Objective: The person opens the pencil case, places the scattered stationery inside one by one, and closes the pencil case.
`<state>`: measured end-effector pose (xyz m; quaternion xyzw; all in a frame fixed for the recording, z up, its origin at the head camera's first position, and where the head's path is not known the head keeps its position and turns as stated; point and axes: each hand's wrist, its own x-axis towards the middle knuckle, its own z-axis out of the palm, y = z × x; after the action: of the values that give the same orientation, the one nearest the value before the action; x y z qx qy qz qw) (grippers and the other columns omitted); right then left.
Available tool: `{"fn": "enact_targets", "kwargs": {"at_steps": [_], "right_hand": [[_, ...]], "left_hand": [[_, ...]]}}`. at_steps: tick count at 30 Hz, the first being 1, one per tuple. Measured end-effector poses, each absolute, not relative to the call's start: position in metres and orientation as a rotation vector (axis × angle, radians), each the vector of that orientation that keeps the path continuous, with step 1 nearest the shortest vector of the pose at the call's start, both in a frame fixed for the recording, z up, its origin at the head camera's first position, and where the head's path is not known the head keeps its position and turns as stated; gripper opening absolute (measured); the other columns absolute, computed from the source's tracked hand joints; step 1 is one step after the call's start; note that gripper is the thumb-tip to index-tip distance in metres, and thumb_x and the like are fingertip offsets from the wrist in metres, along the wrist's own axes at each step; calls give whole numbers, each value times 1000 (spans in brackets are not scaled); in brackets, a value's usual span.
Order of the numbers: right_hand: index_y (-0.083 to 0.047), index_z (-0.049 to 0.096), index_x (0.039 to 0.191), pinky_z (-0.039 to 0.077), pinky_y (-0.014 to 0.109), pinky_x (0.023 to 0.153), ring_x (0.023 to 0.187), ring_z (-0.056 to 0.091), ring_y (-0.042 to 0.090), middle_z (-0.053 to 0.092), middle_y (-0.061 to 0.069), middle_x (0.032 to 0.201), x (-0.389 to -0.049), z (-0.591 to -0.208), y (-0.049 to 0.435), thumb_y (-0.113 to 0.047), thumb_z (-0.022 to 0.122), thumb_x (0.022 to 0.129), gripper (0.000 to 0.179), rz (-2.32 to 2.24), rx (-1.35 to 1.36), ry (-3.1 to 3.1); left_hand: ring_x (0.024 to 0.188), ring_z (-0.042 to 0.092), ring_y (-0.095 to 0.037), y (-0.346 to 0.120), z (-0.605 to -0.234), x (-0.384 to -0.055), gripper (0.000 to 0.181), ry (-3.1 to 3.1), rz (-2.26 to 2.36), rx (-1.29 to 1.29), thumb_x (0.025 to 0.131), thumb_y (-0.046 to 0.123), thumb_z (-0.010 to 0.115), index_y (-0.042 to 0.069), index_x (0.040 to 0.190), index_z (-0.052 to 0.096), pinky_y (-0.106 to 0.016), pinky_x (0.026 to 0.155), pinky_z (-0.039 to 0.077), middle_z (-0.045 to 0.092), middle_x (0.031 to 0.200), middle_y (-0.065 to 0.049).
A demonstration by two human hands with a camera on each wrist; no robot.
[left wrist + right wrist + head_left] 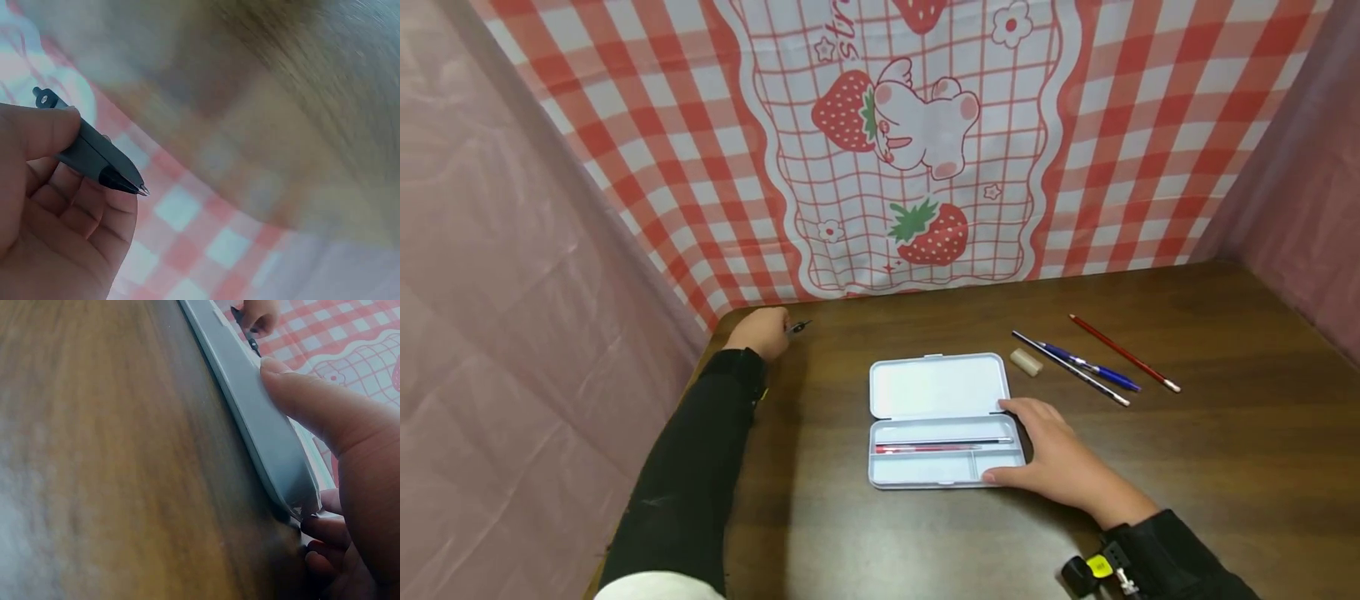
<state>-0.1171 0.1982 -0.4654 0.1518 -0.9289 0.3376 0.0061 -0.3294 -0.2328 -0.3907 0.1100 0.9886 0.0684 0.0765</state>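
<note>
At the table's far left, my left hand (762, 332) pinches a dark grey drawing compass (100, 150) between thumb and fingers. Its legs are folded together, with two fine tips side by side in the left wrist view. My right hand (1056, 454) grips the right end of a white pencil case (925, 482), thumb at the front edge and fingers around the side. The case lies flat with its lid (938, 387) folded back. Inside, a red pen (917, 449) and a dark thin pen (955, 440) lie in the long rear compartment.
Right of the lid lie a beige eraser (1026, 362), a dark striped pencil (1075, 371), a blue pen (1105, 376) and a red pencil (1120, 348) with a white end. A checked strawberry cloth (700, 167) hangs behind the wooden table (850, 542).
</note>
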Motion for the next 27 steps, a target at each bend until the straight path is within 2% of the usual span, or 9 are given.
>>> {"fn": "enact_targets", "kwargs": {"at_steps": [4,10,13,19,27], "right_hand": [[0,47,146,36,65,107,135,40,43,48,23,147,-117,-465,197,-66,85,71,107,1055,473,-2912],[-1,47,147,36,65,107,136,39,42,46,22,148,-117,-467,198,-67,85,71,108,1060,462,-2924],[0,47,146,36,66,106,135,40,44,47,24,147,-117,-467,199,-67,85,71,107,1054,478,-2910],[0,47,147,36,67,107,135,40,44,47,24,147,-118,-467,199,-66,85,72,107,1051,472,-2918],[0,46,147,36,66,107,135,40,44,47,24,147,-117,-465,197,-66,85,72,107,1060,464,-2939]], "left_hand": [[100,63,-28,-221,-387,-316,18,2945,119,484,97,4,59,6,114,63,-46,88,51,66,111,-11],[90,60,-22,-197,-387,-286,13,3016,177,607,97,6,60,9,110,63,-42,83,51,66,103,-6],[87,59,-20,-185,-388,-272,11,3044,249,654,97,9,62,10,108,64,-40,82,52,65,100,-4],[92,62,-18,-166,-378,-249,11,3096,446,730,99,12,65,11,110,65,-40,85,53,65,103,-3],[83,56,-16,-149,-369,-217,8,3109,775,767,99,12,67,13,107,65,-36,76,51,61,98,1]]}}
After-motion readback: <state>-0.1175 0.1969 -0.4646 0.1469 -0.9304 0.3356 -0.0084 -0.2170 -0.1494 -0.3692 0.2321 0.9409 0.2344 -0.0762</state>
